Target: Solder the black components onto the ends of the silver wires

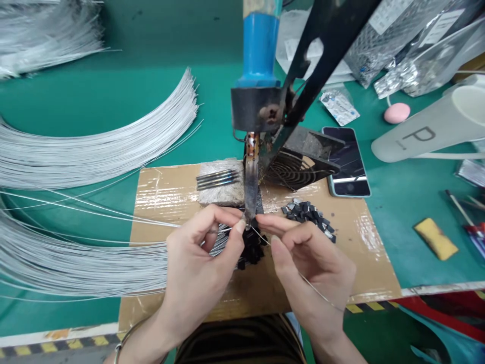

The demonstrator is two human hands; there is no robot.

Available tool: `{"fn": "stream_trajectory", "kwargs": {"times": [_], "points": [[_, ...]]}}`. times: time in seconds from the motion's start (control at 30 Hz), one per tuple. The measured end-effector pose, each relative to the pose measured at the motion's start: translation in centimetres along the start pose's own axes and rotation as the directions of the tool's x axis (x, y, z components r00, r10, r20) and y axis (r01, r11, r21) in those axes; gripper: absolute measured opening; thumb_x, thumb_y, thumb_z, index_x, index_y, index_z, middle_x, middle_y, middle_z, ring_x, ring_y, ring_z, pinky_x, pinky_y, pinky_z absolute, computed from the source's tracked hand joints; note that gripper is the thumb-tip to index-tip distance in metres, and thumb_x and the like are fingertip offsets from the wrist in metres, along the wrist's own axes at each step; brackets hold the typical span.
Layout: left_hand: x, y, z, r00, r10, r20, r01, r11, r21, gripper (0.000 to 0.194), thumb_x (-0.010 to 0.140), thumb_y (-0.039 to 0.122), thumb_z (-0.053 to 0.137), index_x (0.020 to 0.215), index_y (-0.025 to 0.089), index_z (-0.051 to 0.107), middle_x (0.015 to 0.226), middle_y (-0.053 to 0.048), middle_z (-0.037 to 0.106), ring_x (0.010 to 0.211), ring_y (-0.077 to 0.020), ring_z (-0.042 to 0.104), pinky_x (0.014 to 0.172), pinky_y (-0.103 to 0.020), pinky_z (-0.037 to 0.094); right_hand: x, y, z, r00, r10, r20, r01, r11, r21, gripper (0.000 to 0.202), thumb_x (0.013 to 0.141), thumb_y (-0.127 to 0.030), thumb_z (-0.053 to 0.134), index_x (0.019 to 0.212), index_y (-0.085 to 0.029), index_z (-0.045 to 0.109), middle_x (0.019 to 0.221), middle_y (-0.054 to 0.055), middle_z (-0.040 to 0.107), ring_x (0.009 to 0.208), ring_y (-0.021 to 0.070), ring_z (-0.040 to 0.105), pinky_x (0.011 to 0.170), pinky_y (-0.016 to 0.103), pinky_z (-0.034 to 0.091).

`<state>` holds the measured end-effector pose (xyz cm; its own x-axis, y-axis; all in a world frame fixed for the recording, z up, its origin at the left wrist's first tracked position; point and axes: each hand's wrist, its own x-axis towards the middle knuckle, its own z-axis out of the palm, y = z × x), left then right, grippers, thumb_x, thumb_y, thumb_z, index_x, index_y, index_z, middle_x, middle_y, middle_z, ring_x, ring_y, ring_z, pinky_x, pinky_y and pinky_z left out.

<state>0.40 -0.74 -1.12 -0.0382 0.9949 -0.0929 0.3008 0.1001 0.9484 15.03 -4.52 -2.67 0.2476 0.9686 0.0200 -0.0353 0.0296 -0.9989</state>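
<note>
A soldering iron [259, 53] with a blue handle hangs in a black clamp, its tip pointing down between my hands. My left hand [206, 268] is closed in a pinch beside the tip, on the end of a thin white wire [155, 221] that comes in from the left. What sits right at its fingertips is too small to make out. Between thumb and fingers, my right hand [316, 268] holds thin solder wire [316, 291], whose end reaches the iron's tip. Below the tip, black end pieces [252, 248] cover the ends of a wire bundle [87, 268].
Cardboard [352, 242] lies under the work. Small black and silver parts [308, 217] are heaped right of the iron, near a fan [299, 164] and a phone [346, 162]. A pad [222, 194] holds dark rods. Another wire bundle [98, 151], a cup [428, 126] and a yellow sponge [435, 238] lie around.
</note>
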Motion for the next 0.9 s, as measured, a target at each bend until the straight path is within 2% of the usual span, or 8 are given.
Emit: {"fn": "stream_trajectory", "kwargs": {"times": [0.17, 0.37, 0.53, 0.77, 0.9], "points": [[0.08, 0.06, -0.01, 1.000, 0.001, -0.004, -0.001, 1.000, 0.011, 0.013, 0.092, 0.017, 0.073, 0.081, 0.024, 0.072, 0.090, 0.003, 0.077, 0.090, -0.0133, 0.073, 0.068, -0.019, 0.051, -0.02, -0.18, 0.12, 1.000, 0.022, -0.021, -0.022, 1.000, -0.006, 0.021, 0.095, -0.010, 0.068, 0.080, -0.024, 0.063, 0.118, 0.004, 0.083, 0.109, 0.0210, 0.080, 0.104, 0.036, 0.063], [-0.06, -0.01, -0.18, 1.000, 0.000, -0.007, 0.000, 1.000, 0.009, 0.013, 0.091, 0.017, 0.073, 0.081, 0.024, 0.072, 0.093, 0.002, 0.079, 0.090, -0.0149, 0.073, 0.068, -0.021, 0.052, 0.09, -0.05, -0.05, 1.000, -0.019, 0.009, 0.019, 1.000, -0.011, 0.020, 0.094, -0.009, 0.069, 0.082, -0.024, 0.064, 0.118, 0.005, 0.083, 0.110, 0.0226, 0.080, 0.101, 0.038, 0.064], [-0.06, 0.03, -0.15, 1.000, -0.001, -0.012, 0.002, 1.000, 0.023, 0.011, 0.092, 0.018, 0.073, 0.082, 0.023, 0.072, 0.094, 0.000, 0.080, 0.090, -0.0170, 0.073, 0.064, -0.022, 0.051, 0.06, -0.35, 0.15, 0.999, 0.041, -0.028, -0.041, 0.999, -0.002, 0.020, 0.095, -0.012, 0.070, 0.080, -0.024, 0.063, 0.116, 0.007, 0.084, 0.111, 0.0248, 0.079, 0.103, 0.042, 0.063], [-0.07, -0.10, -0.14, 1.000, -0.010, -0.001, 0.010, 1.000, 0.020, 0.013, 0.092, 0.017, 0.073, 0.081, 0.024, 0.072, 0.094, 0.001, 0.079, 0.091, -0.0157, 0.073, 0.068, -0.022, 0.051, -0.02, -0.19, 0.22, 1.000, 0.023, -0.019, -0.023, 1.000, 0.018, 0.021, 0.095, -0.011, 0.069, 0.080, -0.024, 0.064, 0.115, 0.005, 0.084, 0.109, 0.0214, 0.080, 0.103, 0.038, 0.063], [-0.07, -0.10, -0.18, 1.000, -0.011, -0.003, 0.011, 1.000, 0.023, 0.013, 0.092, 0.017, 0.073, 0.081, 0.024, 0.072, 0.095, 0.001, 0.079, 0.091, -0.0159, 0.072, 0.070, -0.022, 0.052, -0.02, -0.26, 0.28, 0.999, 0.038, -0.038, -0.038, 0.999, 0.005, 0.020, 0.095, -0.012, 0.069, 0.079, -0.024, 0.063, 0.114, 0.006, 0.084, 0.108, 0.0229, 0.080, 0.103, 0.040, 0.063]]}}
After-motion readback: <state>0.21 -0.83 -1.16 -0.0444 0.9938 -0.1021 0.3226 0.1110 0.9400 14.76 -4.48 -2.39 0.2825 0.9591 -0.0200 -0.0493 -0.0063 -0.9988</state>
